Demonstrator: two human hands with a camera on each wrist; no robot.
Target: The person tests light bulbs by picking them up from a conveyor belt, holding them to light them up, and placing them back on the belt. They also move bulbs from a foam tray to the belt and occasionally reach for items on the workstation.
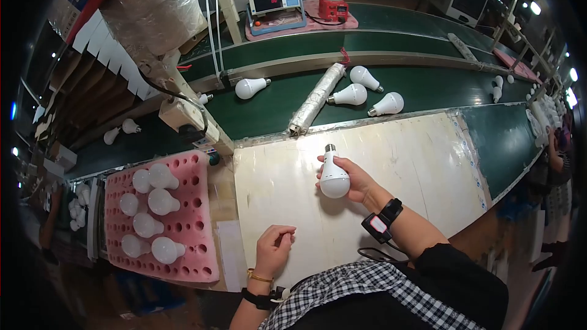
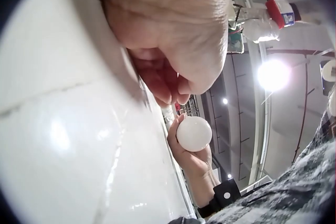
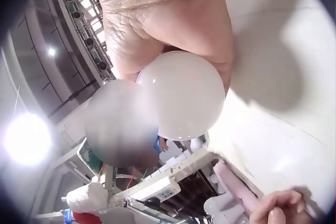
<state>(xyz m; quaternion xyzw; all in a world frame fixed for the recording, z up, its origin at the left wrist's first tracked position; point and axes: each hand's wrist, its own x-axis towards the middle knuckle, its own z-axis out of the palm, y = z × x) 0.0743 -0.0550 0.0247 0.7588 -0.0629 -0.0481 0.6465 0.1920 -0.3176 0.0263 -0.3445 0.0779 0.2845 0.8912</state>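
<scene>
The bulb (image 1: 334, 183) is in the right hand (image 1: 357, 181), over the middle of the tabletop (image 1: 416, 165), its dome toward the near side and its metal cap (image 1: 330, 148) pointing far. The right fingers are curled round its tapering body; the left hand (image 1: 273, 251) rests at the near side with fingers loosely curled, holding nothing. The bulb looks light and stiff, with a smooth dome that could slip and might crack or scuff if knocked; the tapering part behind the dome seems the surest hold, with the cap offering a narrower grip. Room to move lies mostly right of the bulb, across the tabletop toward its right edge. On the far side, a wrapped bar (image 1: 318, 99) slants over the green belt (image 1: 422, 88), its near end close to the tabletop's far edge. A post (image 1: 221, 140) stands at the far left corner, and the pink tray (image 1: 207, 232), carrying more bulbs (image 1: 164, 201), bounds the left.
</scene>
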